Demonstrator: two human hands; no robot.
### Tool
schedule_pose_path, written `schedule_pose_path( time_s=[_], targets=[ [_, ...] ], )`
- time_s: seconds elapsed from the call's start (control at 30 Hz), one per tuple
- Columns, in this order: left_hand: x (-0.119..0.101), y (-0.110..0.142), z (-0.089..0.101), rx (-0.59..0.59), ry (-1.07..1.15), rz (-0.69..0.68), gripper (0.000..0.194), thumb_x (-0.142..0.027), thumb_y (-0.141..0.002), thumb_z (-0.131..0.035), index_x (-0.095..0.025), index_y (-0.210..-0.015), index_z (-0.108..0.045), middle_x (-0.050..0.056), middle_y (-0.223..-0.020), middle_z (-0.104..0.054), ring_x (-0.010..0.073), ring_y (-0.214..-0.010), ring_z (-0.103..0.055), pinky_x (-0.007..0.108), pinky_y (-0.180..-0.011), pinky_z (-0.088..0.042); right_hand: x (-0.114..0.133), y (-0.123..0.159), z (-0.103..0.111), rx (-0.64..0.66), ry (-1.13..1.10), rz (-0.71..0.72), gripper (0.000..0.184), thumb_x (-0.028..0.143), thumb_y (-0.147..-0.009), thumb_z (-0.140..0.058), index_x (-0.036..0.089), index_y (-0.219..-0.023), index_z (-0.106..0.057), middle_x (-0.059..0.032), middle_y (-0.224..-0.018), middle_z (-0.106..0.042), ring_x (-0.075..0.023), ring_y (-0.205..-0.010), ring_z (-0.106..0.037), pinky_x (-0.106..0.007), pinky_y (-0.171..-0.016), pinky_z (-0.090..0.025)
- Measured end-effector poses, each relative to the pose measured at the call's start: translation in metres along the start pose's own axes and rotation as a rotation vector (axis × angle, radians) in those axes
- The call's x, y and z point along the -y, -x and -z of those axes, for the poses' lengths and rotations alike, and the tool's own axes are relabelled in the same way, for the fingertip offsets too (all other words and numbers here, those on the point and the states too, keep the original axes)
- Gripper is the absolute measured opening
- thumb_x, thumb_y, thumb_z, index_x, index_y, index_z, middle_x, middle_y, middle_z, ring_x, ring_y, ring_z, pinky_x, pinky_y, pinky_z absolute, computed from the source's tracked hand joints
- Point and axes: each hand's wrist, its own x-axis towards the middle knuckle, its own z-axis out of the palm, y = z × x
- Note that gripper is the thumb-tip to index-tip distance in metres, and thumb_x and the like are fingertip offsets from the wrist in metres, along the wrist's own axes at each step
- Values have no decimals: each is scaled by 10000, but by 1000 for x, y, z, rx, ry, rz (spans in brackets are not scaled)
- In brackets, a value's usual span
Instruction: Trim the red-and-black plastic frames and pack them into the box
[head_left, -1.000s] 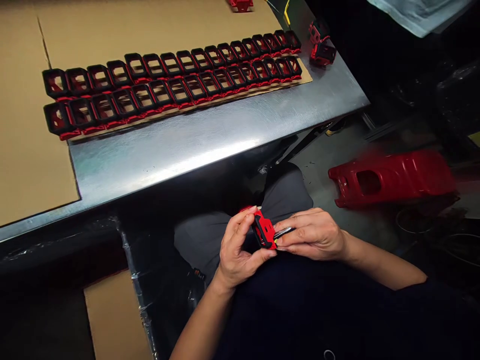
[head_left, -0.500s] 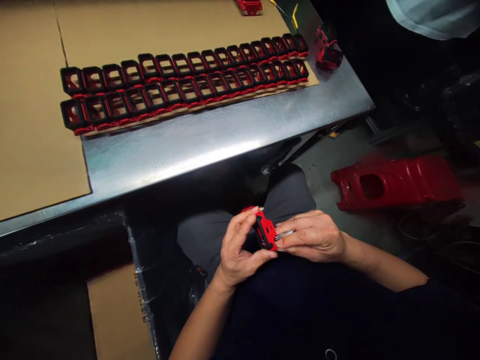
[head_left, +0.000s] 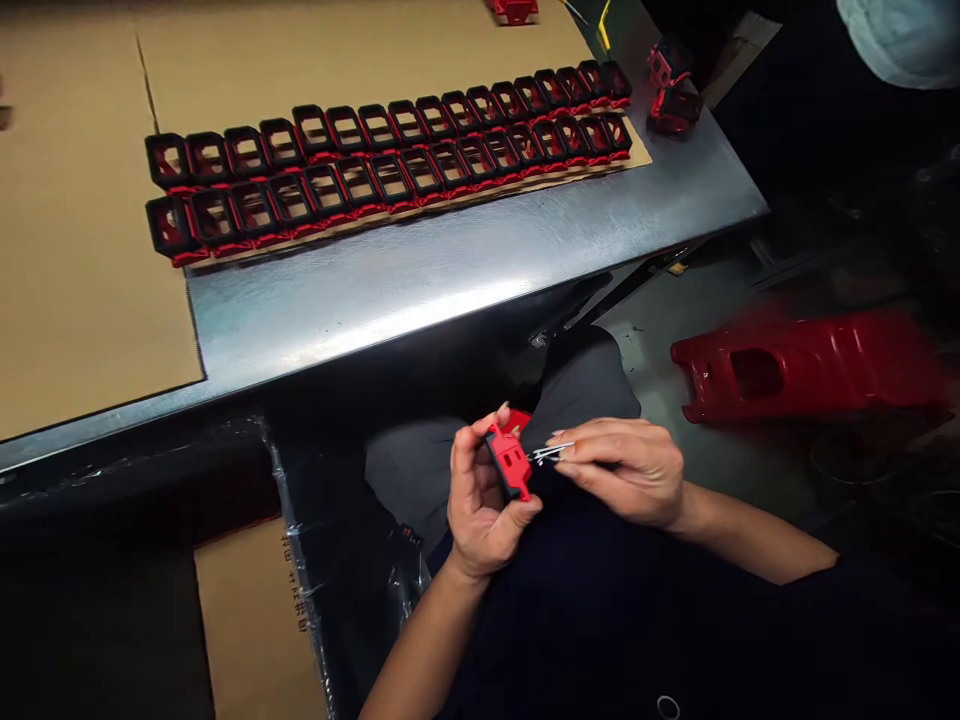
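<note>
Over my lap, my left hand [head_left: 480,505] is closed around a small red and black plastic part [head_left: 508,461], pinched between thumb and fingers and held upright. My right hand [head_left: 622,470] is closed on a thin shiny metal tool [head_left: 550,453], whose tip points left and sits just beside the part's right face. On the metal table [head_left: 420,280] above, two long rows of the same red and black parts [head_left: 390,160] lie side by side on a cardboard strip.
Cardboard sheets [head_left: 82,260] cover the table's left and back. Two loose red parts [head_left: 673,92] sit at the table's far right corner, another [head_left: 514,9] at the back edge. A large red plastic housing [head_left: 810,365] lies on the floor at right. A cardboard box [head_left: 247,620] stands under the table.
My left hand has turned and raised the part slightly. The right hand has pulled the metal tool a little out and away from the part. The view has shifted, so the table appears further right.
</note>
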Motion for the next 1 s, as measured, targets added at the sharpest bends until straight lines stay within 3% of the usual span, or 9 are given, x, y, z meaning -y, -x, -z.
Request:
schedule_pose_path(
  time_s=[0.13, 0.27, 0.53, 0.8, 1.0],
  targets=[
    [-6, 7, -1, -106, 61, 77, 759, -423, -910, -685, -371, -1559, -296, 86, -1506, -463, 278, -1453, -461, 416, -1133, -495, 2, -11, 2, -55, -40, -79, 155, 65, -833, -750, 186, -928, -758, -78, -995, -801, -201, -908, -780, -296, -813, -656],
    [-8, 12, 2, -137, -19, 123, 749, -521, -889, -663, -401, -1539, -309, 78, -1516, -452, 306, -1445, -467, 452, -1116, -509, 1, -19, 1, 56, -60, -2, 103, 102, -842, -755, 184, -903, -750, -92, -948, -796, -209, -888, -773, -317, -789, -651],
    [-7, 11, 2, -159, 3, 106, 714, -491, -869, -705, -379, -1500, -391, 81, -1471, -479, 298, -1432, -483, 422, -1105, -517, -1, -21, 0, 227, -35, 115, 31, 151, -868, -742, 174, -879, -725, -92, -937, -785, -201, -914, -748, -341, -847, -627],
    [-12, 6, 8, 31, -135, 28, 807, -331, -860, -717, -311, -1564, -323, 120, -1408, -438, 305, -1347, -536, 466, -1068, -541, 0, -26, 11, 441, 76, 230, 31, 190, -899, -711, 175, -920, -729, -81, -992, -780, -219, -1015, -693, -349, -887, -617],
    [-15, -2, 2, 119, -350, -106, 868, -243, -789, -716, -244, -1568, -332, 151, -1312, -523, 288, -1167, -601, 503, -958, -565, -10, -11, 20, 415, 10, 175, 46, 182, -877, -729, 174, -922, -730, -84, -952, -773, -216, -990, -694, -380, -889, -618]
  ],
)
